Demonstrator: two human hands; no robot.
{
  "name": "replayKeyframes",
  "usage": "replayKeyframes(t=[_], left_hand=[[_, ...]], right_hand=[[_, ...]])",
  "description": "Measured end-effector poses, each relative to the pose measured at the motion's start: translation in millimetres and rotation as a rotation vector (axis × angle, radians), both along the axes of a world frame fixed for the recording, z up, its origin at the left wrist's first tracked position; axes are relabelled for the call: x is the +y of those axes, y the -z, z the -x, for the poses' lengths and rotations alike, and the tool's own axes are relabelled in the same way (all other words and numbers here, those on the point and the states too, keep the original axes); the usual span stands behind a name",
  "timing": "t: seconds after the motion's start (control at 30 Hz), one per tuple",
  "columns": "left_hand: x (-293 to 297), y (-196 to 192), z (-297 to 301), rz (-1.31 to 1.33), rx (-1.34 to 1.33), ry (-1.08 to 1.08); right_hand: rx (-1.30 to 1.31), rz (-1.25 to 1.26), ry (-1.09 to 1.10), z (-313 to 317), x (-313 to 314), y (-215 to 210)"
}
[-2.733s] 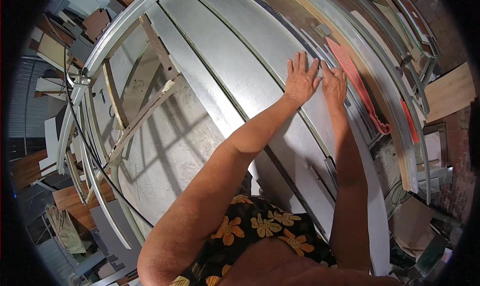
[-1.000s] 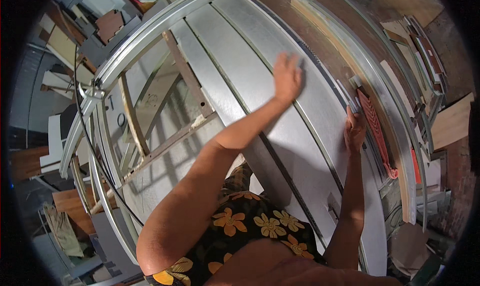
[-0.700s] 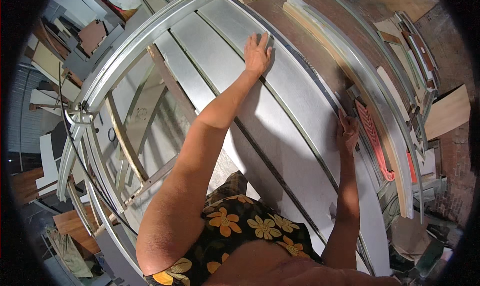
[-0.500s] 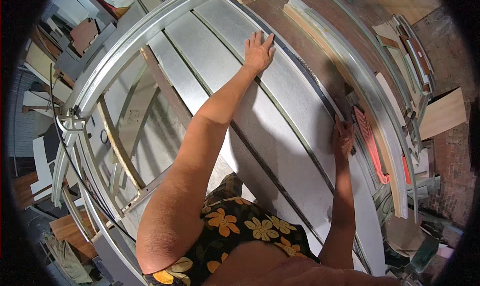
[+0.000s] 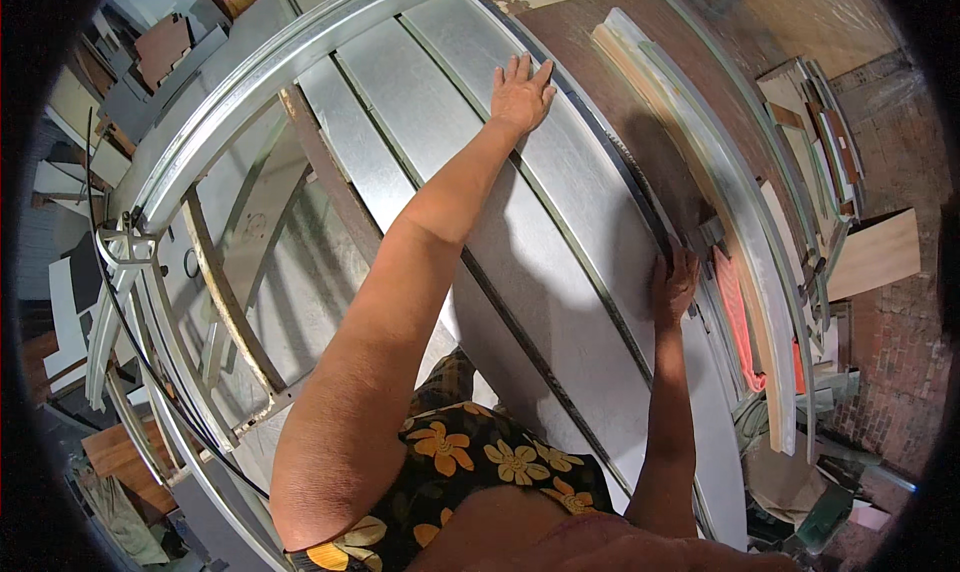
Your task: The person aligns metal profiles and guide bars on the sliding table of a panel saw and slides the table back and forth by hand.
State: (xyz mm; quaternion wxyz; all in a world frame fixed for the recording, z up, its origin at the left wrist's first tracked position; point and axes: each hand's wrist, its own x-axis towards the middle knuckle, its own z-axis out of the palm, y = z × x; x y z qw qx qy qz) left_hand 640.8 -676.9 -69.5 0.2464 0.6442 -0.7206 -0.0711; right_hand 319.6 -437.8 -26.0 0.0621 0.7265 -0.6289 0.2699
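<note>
A broad silver metal panel [image 5: 570, 187] with long dark grooves lies in front of me. My left hand [image 5: 520, 97] rests flat on its far part, fingers spread, close to the right-hand edge. Along that edge runs a thin dark strip [image 5: 652, 215], partly rough or toothed. My right hand [image 5: 676, 284] is lower down at the same edge, its fingers curled around the strip's near end. The fingertips of that hand are partly hidden.
A silver metal frame [image 5: 215, 107] with crossbars stands on the left, a black cable [image 5: 125, 307] hanging over it. Right of the panel lie a long pale rail [image 5: 700, 157] and a pink-red netted piece [image 5: 738, 317]. Stacked boards [image 5: 820, 132] and a brick surface [image 5: 885, 372] are farther right.
My right hand has shifted slightly toward me and its fingers have curled in around the dark strip. My left hand stays flat on the panel. The view has turned a little.
</note>
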Motion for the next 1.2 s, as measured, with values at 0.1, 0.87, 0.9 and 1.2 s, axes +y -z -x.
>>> replayKeyframes(t=[0.1,0.87,0.9,1.2], left_hand=[[-6.5,0.7,-4.0,0.005,-0.022,-0.005],[-15.0,-1.3,-17.2,0.076,0.111,-0.014],[-15.0,-1.8,-18.9,0.065,0.113,-0.012],[-12.3,-20.6,-22.9,-0.015,0.251,0.007]], right_hand=[[0.02,0.025,0.001,-6.2,-6.7,-1.4],[0.246,-0.201,-0.167,-173.3,-237.4,2.9],[0.285,-0.308,-0.137,-178.3,-244.2,4.5],[0.11,-0.232,-0.19,-189.6,-284.1,30.7]])
